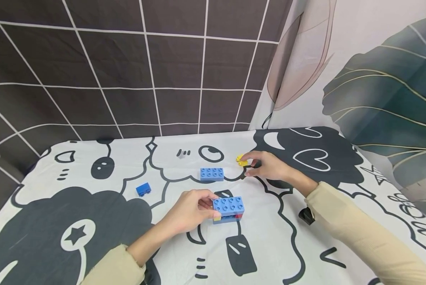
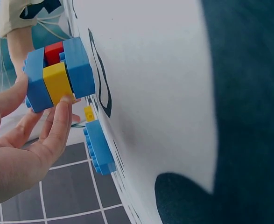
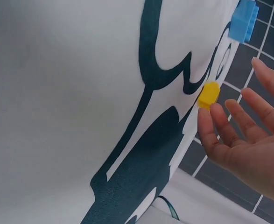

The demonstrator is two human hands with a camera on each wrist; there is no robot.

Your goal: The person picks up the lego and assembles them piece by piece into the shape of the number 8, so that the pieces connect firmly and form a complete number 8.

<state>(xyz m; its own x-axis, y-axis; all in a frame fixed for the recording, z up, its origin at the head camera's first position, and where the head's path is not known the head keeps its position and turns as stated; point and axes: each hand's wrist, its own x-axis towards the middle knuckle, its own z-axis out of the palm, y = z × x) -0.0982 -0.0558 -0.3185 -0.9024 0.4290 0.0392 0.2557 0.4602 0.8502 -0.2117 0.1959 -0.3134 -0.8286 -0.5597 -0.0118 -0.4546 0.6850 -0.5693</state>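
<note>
My left hand [image 1: 188, 211] grips a stack of building bricks [image 1: 228, 206] between thumb and fingers. In the left wrist view, a yellow brick [image 2: 58, 80] and a red brick [image 2: 53, 52] lie sandwiched between two long blue bricks [image 2: 79, 65]. Over to the right, my right hand [image 1: 268, 166] is stretched toward a small yellow brick [image 1: 241, 160] on the cloth. From the right wrist, its fingers appear spread and slightly bent, with the fingertips close beside that yellow brick [image 3: 209, 95]; whether they touch it I cannot tell.
A long blue brick [image 1: 211, 174] lies behind the held stack. Farther left sits a smaller blue brick [image 1: 143, 189]. A black-and-white patterned cloth [image 1: 270, 245] covers the table, with a dark gridded curtain [image 1: 177, 59] behind and a leaf-print one [image 1: 387, 87] at right.
</note>
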